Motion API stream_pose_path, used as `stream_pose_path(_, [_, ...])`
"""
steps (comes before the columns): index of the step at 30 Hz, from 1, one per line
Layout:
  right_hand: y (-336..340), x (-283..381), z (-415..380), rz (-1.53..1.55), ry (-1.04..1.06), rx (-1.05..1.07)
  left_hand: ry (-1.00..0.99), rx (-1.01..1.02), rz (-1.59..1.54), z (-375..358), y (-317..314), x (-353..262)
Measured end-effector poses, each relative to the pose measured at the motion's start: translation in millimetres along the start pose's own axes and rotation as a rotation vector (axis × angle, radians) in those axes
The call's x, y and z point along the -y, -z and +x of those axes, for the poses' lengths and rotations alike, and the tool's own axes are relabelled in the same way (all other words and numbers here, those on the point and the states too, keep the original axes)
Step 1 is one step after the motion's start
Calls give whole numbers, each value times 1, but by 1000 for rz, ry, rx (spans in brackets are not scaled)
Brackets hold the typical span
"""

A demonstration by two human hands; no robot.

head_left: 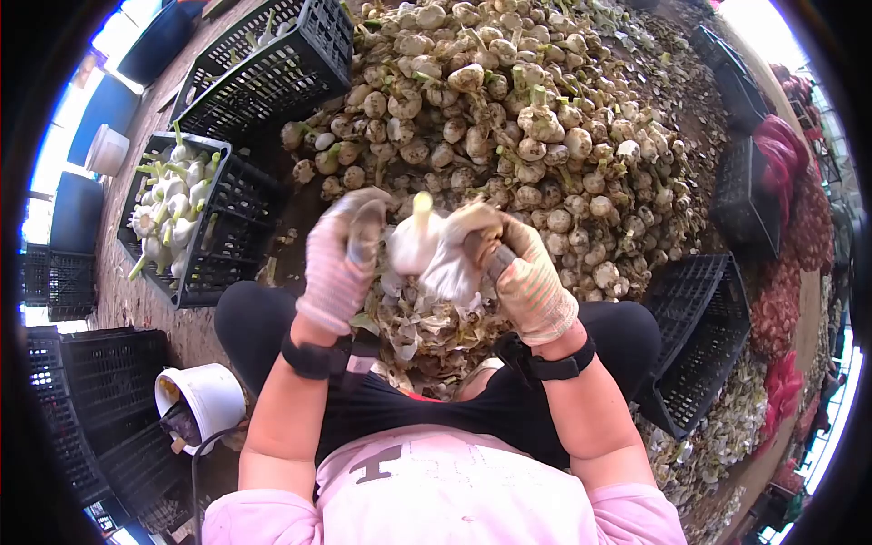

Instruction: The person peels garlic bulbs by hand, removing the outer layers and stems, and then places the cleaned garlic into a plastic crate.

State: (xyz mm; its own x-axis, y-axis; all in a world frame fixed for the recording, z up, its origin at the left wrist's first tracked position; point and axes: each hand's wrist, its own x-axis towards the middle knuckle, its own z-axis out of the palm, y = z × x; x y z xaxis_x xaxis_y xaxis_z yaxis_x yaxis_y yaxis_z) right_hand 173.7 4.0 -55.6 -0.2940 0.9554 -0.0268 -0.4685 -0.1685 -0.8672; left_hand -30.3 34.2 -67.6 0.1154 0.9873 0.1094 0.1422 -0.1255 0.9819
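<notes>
Between my two gloved hands, over my lap, is a white garlic bulb (413, 245) with a short cut stem pointing up. My left hand (345, 259), smeared by motion, has its fingers curled at the bulb's left side. On the other side my right hand (527, 272) is closed, with pale, blurred garlic skin (452, 265) at its fingers. A dark band or strip (500, 262) shows across the right fingers; what it is I cannot tell. Beneath the hands lies a heap of loose peelings (436, 331) between my legs.
A large pile of untrimmed garlic (509, 118) spreads ahead. At the left, a black crate (227, 227) holds trimmed bulbs, with another crate (272, 68) behind it. A white bucket (213, 400) stands lower left. To my right is a tilted black crate (695, 345); red net sacks (777, 309) lie beyond.
</notes>
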Motion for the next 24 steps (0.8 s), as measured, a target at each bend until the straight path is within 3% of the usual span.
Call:
stream_pose_path(1, [-4, 4, 2, 19, -28, -63, -6, -131, 22, -5, -2, -17])
stream_pose_path(3, [-3, -9, 3, -193, 33, -93, -235, -50, 217, -9, -11, -31])
stream_pose_path(4, [-12, -5, -1, -294, -48, -78, -152, 50, 244, -13, -13, -29])
stream_pose_path(7, [-6, -11, 2, -240, 46, 88, 131, 94, -179, -16, -8, -23])
stream_pose_path(10, [-4, -5, 8, 80, -84, -201, 102, 49, -486, -18, -11, -23])
stream_pose_path(13, [4, -19, 18, -281, -121, -209, 146, 57, -639, -22, -13, -23])
stream_pose_path(15, [5, -39, 22, -852, -43, -289, 102, 17, -635, -22, -15, -20])
stream_pose_path(17, [0, -29, 19, -1175, -100, 5, 150, -164, -1091, -18, -15, -25])
stream_pose_path(18, [-1, -31, 13, -978, -129, 175, 233, -200, -944, -19, -4, -34])
stream_pose_path(19, [-4, -30, 9, -833, -119, 330, 56, -267, -389, -12, 2, -17])
stream_pose_path(21, [5, -31, -2, -594, 199, 377, 228, -205, -921, -5, 17, -7])
stream_pose_path(22, [15, -27, 10, -328, 245, 500, 266, -208, -937, -7, 16, -12])
stream_pose_path(23, [-18, 1, 4, -131, -57, 71, 341, -204, -918, -10, 18, -10])
stream_pose_path(24, [-18, -2, 9, -169, 26, 23, 351, -197, -907, -13, 17, -6])
